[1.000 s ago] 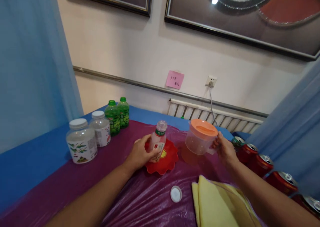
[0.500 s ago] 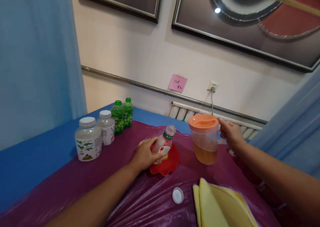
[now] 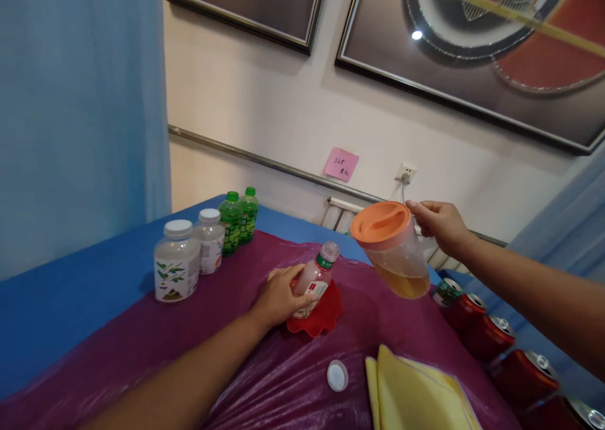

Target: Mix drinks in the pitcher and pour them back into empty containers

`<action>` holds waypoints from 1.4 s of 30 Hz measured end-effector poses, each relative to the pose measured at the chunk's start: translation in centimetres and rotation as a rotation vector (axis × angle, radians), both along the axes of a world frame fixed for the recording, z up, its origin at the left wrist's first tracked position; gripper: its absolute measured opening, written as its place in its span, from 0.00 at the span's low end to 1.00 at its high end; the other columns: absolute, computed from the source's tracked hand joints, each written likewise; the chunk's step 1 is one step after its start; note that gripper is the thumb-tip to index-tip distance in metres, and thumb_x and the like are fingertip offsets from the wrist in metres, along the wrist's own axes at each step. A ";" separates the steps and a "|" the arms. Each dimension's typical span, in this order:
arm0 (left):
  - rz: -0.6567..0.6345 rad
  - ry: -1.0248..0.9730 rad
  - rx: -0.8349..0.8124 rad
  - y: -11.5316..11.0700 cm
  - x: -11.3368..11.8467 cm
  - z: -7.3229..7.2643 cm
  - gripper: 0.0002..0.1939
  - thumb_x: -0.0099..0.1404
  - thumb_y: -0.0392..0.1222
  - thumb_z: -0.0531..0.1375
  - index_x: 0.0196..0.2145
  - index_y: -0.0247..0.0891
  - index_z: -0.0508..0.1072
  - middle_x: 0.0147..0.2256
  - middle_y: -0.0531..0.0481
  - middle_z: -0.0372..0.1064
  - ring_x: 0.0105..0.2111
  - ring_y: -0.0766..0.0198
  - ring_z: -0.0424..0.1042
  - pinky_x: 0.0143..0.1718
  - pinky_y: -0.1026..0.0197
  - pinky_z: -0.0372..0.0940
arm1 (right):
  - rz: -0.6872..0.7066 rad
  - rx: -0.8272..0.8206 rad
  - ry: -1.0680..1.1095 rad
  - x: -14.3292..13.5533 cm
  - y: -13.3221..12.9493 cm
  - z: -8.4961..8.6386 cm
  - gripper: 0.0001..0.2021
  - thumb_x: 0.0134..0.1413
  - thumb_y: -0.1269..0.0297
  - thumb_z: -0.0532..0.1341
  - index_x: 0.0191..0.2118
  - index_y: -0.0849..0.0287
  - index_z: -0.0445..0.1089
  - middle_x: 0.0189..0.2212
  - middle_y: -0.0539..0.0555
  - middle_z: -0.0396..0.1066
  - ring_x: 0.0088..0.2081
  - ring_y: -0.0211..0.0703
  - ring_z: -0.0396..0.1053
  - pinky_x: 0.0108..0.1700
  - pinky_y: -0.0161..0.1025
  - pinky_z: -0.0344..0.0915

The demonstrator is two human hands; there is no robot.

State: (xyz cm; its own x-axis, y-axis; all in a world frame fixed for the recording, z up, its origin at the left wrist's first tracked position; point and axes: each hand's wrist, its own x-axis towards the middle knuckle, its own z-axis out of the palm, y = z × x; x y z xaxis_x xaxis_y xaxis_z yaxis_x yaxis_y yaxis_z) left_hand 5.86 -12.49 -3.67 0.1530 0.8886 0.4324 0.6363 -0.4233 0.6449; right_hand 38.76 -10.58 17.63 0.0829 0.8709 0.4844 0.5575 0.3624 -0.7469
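Note:
My left hand (image 3: 284, 296) is wrapped round a clear plastic bottle (image 3: 316, 285) with a green neck band. The bottle has no cap on and leans slightly to the right above a red scalloped dish (image 3: 326, 319). By its handle, my right hand (image 3: 438, 225) grips a clear pitcher (image 3: 401, 272) with an orange lid. The pitcher is raised and tilted left towards the bottle, apart from its mouth. Amber liquid lies in its lower part. A white cap (image 3: 337, 376) rests on the purple cloth in front of the dish.
Two white-capped jars (image 3: 176, 263) and two green bottles (image 3: 230, 223) stand at the left. Several drink cans (image 3: 489, 337) line the right side. A folded yellow cloth (image 3: 416, 389) lies at the front on the purple covering (image 3: 227, 329). Behind is a wall with a pipe.
My right hand has lifted the pitcher off the table and tilted it left towards the bottle. My left hand still holds the bottle. The cans at right have come into fuller view.

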 end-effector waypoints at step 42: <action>-0.039 -0.012 -0.032 -1.0 0.3 0.9 0.35 0.51 0.55 0.71 0.55 0.43 0.74 0.54 0.44 0.76 0.54 0.43 0.73 0.57 0.45 0.62 | 0.012 0.004 -0.347 -2.6 0.3 3.4 0.33 0.44 0.33 0.66 0.15 0.53 0.51 0.13 0.44 0.47 0.18 0.32 0.46 0.20 0.37 0.43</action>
